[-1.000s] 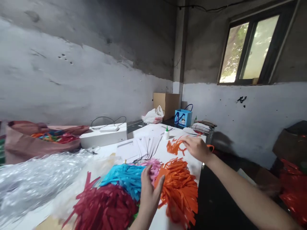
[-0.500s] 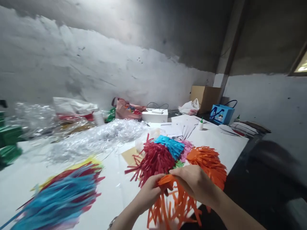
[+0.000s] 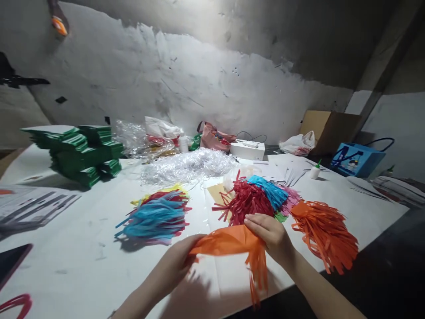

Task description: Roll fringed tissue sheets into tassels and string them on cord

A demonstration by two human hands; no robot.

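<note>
Between my hands stretches a sheet of orange fringed tissue paper (image 3: 226, 241), its solid band spread flat and cut strips hanging down near the right end. My left hand (image 3: 181, 259) grips the left end of the band, fingers partly hidden. My right hand (image 3: 270, 235) pinches the other end above the hanging strips. Just beyond lie a dark red paper tassel bundle (image 3: 250, 204), a blue tassel (image 3: 268, 192) and some pink strips (image 3: 292, 199). An orange tassel bundle (image 3: 328, 230) rests to the right. On the left is a pile of blue, red and yellow tassels (image 3: 157, 217).
Stacked green-edged pieces (image 3: 86, 153) stand at the left back. Clear stringy plastic (image 3: 192, 166) lies mid-table before a pink bag (image 3: 214, 137) and white box (image 3: 247, 150). A glue bottle (image 3: 315, 171), blue bag (image 3: 358, 159) and cardboard box (image 3: 332, 126) are at right.
My hands have moved apart, pulling the bunched orange paper into a stretched band. The view has turned left, bringing the green stack and the table's left side into sight.
</note>
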